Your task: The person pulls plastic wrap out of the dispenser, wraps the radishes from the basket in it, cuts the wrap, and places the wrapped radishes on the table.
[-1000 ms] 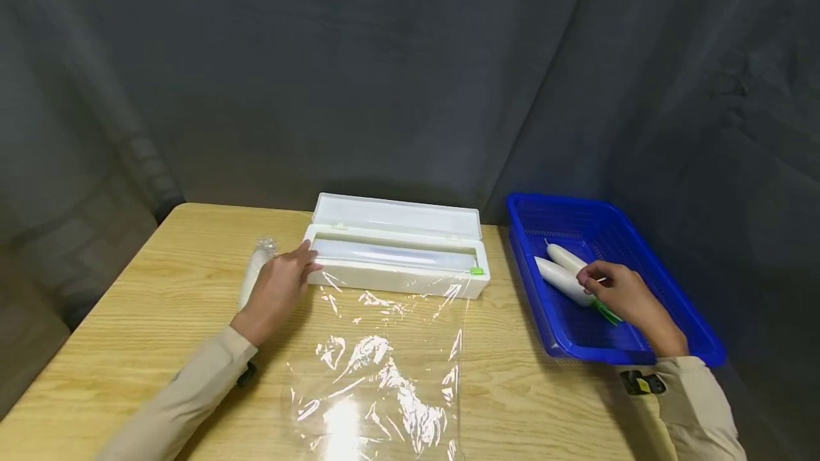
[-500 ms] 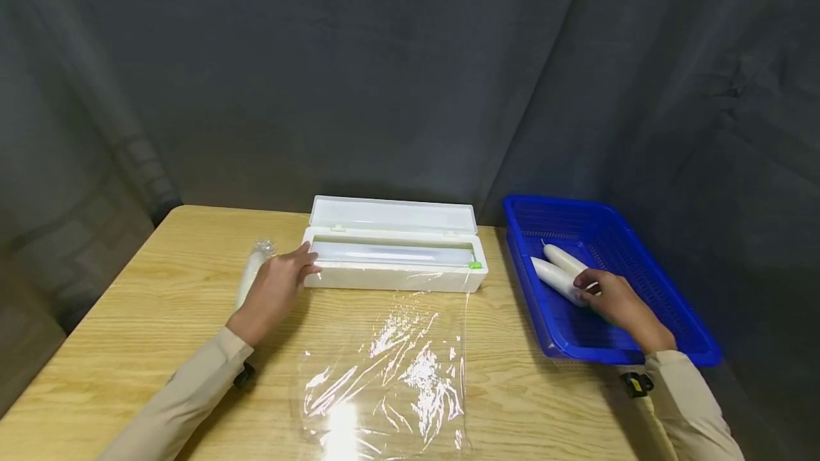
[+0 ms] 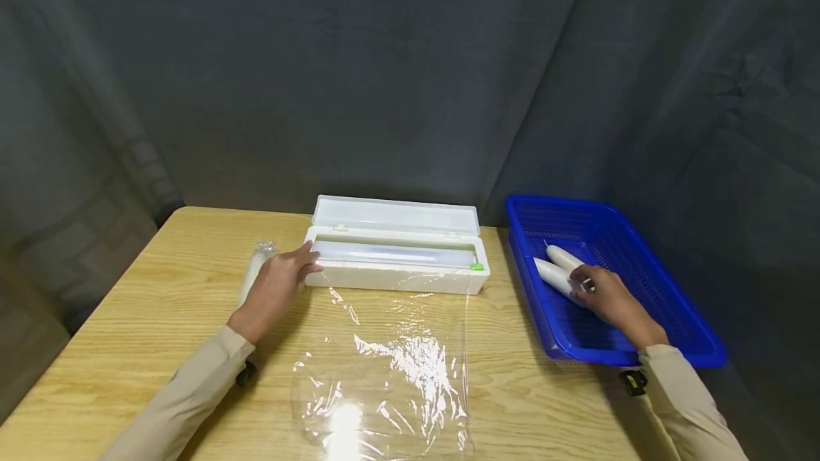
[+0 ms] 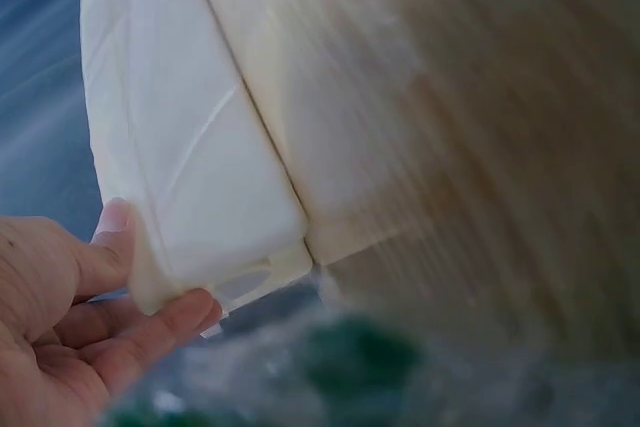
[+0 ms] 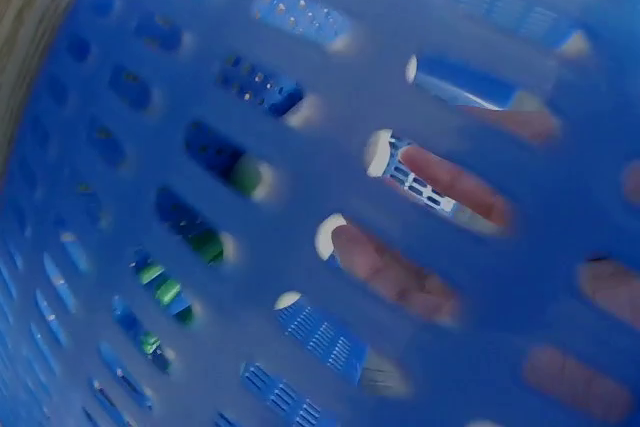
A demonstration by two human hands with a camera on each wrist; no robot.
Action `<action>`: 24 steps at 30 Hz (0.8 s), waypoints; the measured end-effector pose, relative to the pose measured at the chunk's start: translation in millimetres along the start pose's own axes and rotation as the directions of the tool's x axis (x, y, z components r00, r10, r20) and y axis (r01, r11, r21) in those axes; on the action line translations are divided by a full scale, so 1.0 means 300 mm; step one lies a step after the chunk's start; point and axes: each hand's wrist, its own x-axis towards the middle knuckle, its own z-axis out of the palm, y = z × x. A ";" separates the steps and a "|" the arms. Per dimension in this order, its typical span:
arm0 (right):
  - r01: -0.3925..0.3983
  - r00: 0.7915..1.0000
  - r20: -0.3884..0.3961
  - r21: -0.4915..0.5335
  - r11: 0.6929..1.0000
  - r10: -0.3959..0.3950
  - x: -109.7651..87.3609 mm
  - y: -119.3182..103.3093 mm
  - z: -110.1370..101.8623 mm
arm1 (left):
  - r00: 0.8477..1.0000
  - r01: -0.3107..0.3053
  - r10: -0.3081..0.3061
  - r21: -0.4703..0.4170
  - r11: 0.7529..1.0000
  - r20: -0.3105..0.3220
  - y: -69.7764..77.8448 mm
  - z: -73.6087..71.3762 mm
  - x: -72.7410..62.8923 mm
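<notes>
My left hand (image 3: pixel 278 287) pinches the left end of a white plastic-wrap box (image 3: pixel 397 279), whose lid is swung back. In the left wrist view, thumb and fingers grip the box corner (image 4: pixel 200 177). A sheet of clear plastic wrap (image 3: pixel 391 368) runs from the box toward me over the table. On the right, my right hand (image 3: pixel 608 297) reaches into a blue basket (image 3: pixel 682 304), its fingers curled round the nearer white radish (image 3: pixel 549 273). A second white radish (image 3: pixel 562 257) lies just behind. Through the basket slots, the right wrist view shows parts of the fingers (image 5: pixel 390 272).
A plastic-wrapped white radish (image 3: pixel 255 267) lies left of the box, partly behind the left hand. A green slide cutter (image 3: pixel 477 267) sits at the box's right end. Dark curtains (image 3: pixel 384 77) hang behind the wooden table (image 3: pixel 160 290).
My right hand has lowered into the basket and closed round the nearer radish, covering its green leaves. The left hand stays on the box; glints on the plastic wrap have shifted.
</notes>
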 end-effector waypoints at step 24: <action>-0.025 0.989 0.146 -0.025 0.999 0.029 0.009 0.012 0.022 | 1.000 0.014 -0.014 0.017 1.000 0.002 -0.003 -0.002 -0.005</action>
